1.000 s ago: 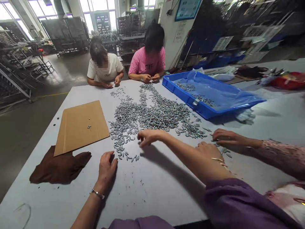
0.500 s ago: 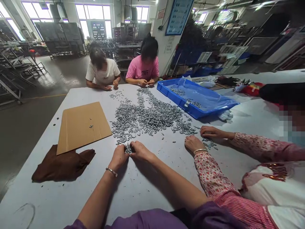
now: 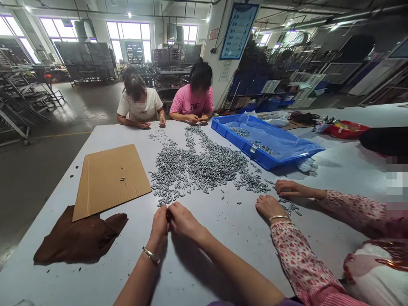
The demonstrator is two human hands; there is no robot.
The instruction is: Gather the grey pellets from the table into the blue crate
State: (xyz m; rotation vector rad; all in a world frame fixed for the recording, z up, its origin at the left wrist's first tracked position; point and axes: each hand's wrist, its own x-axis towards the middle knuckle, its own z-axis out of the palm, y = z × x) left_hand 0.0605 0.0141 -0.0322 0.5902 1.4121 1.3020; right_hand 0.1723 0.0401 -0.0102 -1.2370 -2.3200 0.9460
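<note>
Metal pieces (image 3: 204, 163) lie spread thin over the table (image 3: 95, 280), within reach of everyone seated round it. The left hand (image 3: 159, 227) and right hand (image 3: 183, 221) meet fingertip to fingertip at the pile's near fringe, fingers curled. Whether they pinch a piece is hidden. Cardboard (image 3: 108, 178) lies to the left, a blue tray (image 3: 239, 145) far right, and a co-worker's hand (image 3: 269, 206) rests nearby.

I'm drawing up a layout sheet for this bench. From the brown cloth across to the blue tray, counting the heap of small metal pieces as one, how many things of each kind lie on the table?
Brown cloth: 1
Cardboard sheet: 1
Heap of small metal pieces: 1
Blue tray: 1
Total: 4
</note>
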